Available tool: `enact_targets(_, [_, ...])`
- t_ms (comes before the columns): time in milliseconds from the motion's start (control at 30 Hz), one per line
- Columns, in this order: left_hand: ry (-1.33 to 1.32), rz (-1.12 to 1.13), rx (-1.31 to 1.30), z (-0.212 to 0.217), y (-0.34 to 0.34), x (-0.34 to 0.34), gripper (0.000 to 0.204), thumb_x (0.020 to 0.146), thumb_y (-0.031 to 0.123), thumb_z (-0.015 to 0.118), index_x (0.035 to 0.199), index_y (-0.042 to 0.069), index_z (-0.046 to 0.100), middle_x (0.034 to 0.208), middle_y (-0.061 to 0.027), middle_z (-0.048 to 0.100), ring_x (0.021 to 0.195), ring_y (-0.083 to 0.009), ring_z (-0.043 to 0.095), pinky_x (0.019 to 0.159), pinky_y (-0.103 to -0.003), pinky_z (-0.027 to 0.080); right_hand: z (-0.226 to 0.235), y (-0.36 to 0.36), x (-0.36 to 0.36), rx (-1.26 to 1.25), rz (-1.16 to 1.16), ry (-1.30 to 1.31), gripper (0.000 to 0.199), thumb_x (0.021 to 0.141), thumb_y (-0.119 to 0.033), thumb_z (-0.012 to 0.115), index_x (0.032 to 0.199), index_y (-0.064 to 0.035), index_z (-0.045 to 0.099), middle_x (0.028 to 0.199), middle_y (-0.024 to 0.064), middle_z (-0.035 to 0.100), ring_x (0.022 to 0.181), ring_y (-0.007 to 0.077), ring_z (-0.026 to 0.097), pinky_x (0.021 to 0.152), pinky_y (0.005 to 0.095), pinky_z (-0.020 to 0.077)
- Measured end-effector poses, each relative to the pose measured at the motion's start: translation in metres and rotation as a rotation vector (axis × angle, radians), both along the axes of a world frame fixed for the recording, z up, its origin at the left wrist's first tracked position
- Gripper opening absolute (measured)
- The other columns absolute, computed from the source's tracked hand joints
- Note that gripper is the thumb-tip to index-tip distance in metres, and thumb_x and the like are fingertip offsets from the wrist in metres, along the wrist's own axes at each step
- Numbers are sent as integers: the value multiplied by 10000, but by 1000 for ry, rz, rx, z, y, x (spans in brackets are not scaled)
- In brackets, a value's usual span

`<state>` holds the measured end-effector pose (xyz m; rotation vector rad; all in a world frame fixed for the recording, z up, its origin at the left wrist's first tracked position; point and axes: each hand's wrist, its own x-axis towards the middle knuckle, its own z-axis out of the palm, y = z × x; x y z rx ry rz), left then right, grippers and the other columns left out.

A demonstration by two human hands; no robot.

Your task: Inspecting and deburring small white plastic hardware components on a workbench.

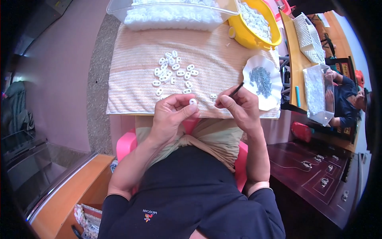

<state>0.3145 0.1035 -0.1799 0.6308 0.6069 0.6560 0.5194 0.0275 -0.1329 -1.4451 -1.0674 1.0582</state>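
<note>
My left hand pinches a small white plastic piece with a hole in it between thumb and fingertips, just above the near edge of the towel. To its right, my right hand is closed round a thin black stick-like tool; its lower end is hidden by the fingers. Between the hands, one white two-holed piece lies on the towel. Several similar oval white pieces are scattered farther up, left of centre. Beside my right hand sits a white scalloped dish with a heap of small dark metal bits.
A striped towel covers the table. At its far side stand a clear tub and a yellow basin, both filled with white pieces. On the right, another person works at a clear bin near a white perforated basket.
</note>
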Motion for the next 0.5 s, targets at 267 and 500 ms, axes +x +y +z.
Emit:
enact_targets(267, [4, 16, 0, 0, 1, 0, 227, 852, 7, 687, 1073, 3, 639, 913, -88, 680, 763, -138, 665, 704, -252, 567, 39, 28, 45, 95, -8, -1100, 135, 848, -96, 662, 942, 1, 653, 764, 129, 613, 616, 263, 614, 577, 350, 462])
enact_targets(500, [14, 31, -12, -2, 1, 0, 216, 856, 18, 694, 1060, -22, 636, 896, -66, 667, 762, -114, 653, 712, -245, 568, 36, 61, 73, -83, 48, -1681, 145, 807, -31, 554, 903, -70, 655, 903, 95, 603, 872, 275, 629, 708, 409, 519])
